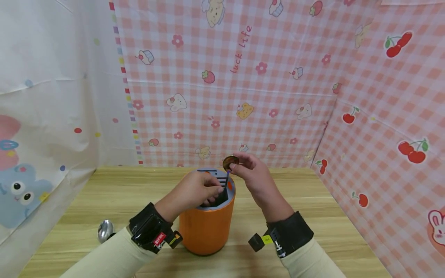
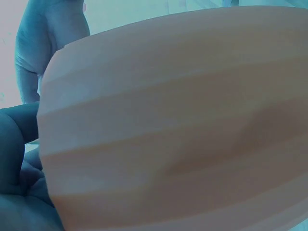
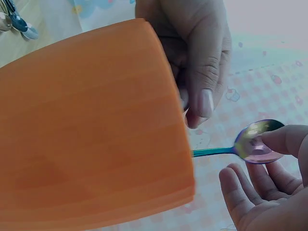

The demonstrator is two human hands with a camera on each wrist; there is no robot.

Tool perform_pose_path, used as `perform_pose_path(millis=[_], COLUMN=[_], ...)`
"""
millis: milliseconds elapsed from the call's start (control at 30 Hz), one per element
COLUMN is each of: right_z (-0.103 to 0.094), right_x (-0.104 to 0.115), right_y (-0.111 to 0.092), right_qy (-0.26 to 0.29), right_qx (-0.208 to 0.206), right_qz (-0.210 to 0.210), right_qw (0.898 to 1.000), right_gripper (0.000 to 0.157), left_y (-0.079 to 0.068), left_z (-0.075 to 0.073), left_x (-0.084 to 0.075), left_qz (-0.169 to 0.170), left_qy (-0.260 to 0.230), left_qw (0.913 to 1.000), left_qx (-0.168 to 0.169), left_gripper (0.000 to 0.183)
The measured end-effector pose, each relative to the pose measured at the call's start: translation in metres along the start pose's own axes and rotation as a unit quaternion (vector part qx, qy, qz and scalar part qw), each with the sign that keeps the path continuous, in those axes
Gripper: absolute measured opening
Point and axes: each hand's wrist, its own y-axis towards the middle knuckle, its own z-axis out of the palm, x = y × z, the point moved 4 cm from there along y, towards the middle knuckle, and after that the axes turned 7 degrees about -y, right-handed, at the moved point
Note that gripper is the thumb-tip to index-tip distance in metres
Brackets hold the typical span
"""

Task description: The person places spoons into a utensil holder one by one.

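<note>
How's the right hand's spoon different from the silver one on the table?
The held spoon is multicoloured; the other spoon has a silver bowl. The held spoon's handle points down toward the orange holder; the other spoon lies on the table. The right hand pinches the held spoon; no hand holds the other spoon. Both shine.

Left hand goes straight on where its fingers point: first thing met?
Likely the spoon handle, at the top of the orange container, just ahead of the left hand; depth is unclear, so contact isn't certain.
</note>
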Motion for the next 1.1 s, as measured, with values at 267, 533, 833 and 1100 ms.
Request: perform_pose_path(millis=[267, 533, 833, 1100], right_z=[-0.006, -0.004, 0.025, 0.059], right_x=[0.021, 0.047, 0.066, 0.070], right_y=[-0.002, -0.008, -0.019, -0.028], right_qy=[-0.006, -0.074, -0.109, -0.107], right_qx=[-0.039, -0.076, -0.042, 0.023], right_qz=[-0.053, -0.104, -0.168, -0.178], right_qw=[0.998, 0.989, 0.979, 0.978], right_gripper=[0.037, 0.037, 0.029, 0.023], left_y=[-0.011, -0.028, -0.051, -0.070], left_z=[-0.018, -0.045, -0.065, -0.076], left_x=[-0.015, -0.035, -0.038, -0.031], left_qz=[0.048, 0.066, 0.071, 0.096], left_qy=[0.011, 0.064, 0.057, 0.081], left_qw=[0.9977, 0.9905, 0.9890, 0.9833], left_qx=[-0.048, -0.102, -0.116, -0.132], left_gripper=[0.016, 0.023, 0.030, 0.025])
